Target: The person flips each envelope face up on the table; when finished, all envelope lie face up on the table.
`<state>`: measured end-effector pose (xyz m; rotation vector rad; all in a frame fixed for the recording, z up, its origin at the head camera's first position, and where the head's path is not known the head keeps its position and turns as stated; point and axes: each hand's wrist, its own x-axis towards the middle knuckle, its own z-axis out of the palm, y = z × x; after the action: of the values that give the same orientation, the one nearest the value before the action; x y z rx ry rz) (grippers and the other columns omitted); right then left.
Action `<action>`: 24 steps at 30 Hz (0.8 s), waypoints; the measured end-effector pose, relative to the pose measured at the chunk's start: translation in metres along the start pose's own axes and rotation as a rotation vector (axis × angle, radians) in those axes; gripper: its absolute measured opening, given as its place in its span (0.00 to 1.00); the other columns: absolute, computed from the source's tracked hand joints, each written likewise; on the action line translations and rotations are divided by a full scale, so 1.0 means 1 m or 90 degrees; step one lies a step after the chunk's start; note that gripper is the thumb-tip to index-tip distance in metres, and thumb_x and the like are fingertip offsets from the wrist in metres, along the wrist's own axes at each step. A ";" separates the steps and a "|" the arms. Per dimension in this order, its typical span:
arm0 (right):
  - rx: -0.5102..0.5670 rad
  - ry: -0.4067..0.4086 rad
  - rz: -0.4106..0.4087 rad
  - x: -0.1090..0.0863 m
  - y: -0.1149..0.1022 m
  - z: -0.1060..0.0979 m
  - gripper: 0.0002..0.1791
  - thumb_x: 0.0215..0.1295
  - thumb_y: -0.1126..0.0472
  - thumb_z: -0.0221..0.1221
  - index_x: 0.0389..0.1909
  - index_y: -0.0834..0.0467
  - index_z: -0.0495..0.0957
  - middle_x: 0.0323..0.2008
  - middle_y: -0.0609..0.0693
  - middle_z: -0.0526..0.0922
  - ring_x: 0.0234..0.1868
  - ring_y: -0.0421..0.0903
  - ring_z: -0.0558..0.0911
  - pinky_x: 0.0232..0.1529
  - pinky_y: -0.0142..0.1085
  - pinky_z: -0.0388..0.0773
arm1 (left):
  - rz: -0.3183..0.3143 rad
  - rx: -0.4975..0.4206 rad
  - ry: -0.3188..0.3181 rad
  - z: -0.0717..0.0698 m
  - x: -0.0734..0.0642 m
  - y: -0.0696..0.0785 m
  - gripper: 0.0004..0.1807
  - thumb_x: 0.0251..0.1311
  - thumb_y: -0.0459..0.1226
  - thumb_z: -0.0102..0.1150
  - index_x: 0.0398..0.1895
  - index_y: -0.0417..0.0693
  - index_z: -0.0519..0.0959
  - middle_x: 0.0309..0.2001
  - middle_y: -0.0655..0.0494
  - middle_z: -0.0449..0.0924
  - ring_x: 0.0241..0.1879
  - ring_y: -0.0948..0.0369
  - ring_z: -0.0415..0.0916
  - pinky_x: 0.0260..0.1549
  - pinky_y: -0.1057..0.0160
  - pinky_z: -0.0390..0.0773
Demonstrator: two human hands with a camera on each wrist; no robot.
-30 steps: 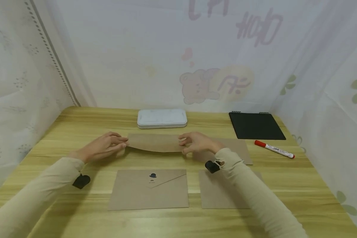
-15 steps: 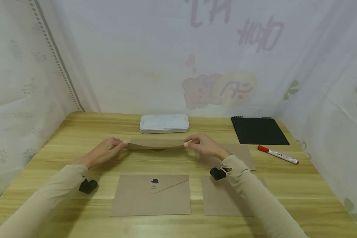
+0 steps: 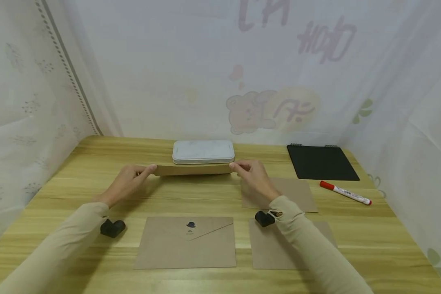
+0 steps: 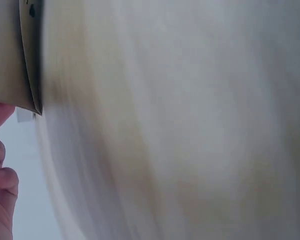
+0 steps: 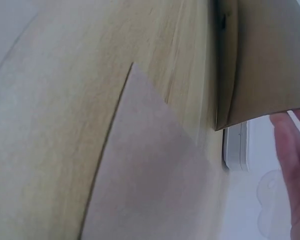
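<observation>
Between both hands a brown kraft-paper envelope (image 3: pixel 193 170) is held up off the wooden table, tilted so that it looks like a narrow strip in the head view. My left hand (image 3: pixel 126 182) pinches its left end, and my right hand (image 3: pixel 255 178) pinches its right end. From the right wrist, the raised envelope (image 5: pixel 272 55) appears bowed, with a flap edge along its lower side. A corner of the same envelope (image 4: pixel 5 60) shows in the left wrist view. Nearer me lies an envelope (image 3: pixel 187 255) printed with a hat and moustache.
Two more brown sheets or envelopes lie at right: one farther back (image 3: pixel 297 194), one in front (image 3: pixel 273 253) partly under my right sleeve. A white case (image 3: pixel 203 150) stands just behind the held envelope. At back right are a black spiral notebook (image 3: pixel 321 163) and a red-capped marker (image 3: pixel 345 193).
The held envelope has tipped from showing its broad face to nearly edge-on, and both hands have moved slightly away from me with it. The other items stay put.
</observation>
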<state>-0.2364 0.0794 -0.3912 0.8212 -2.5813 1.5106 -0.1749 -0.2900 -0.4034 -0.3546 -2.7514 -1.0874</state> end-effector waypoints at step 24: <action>-0.009 0.040 -0.060 0.004 0.002 -0.006 0.15 0.65 0.54 0.57 0.39 0.63 0.83 0.33 0.55 0.84 0.31 0.57 0.83 0.31 0.35 0.79 | -0.036 -0.272 -0.015 0.000 0.010 0.007 0.24 0.68 0.44 0.48 0.37 0.26 0.80 0.34 0.35 0.79 0.36 0.43 0.79 0.32 0.59 0.80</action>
<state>-0.2421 0.0831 -0.3890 0.8668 -2.4694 1.4668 -0.1826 -0.2834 -0.3966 -0.3424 -2.5440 -1.6962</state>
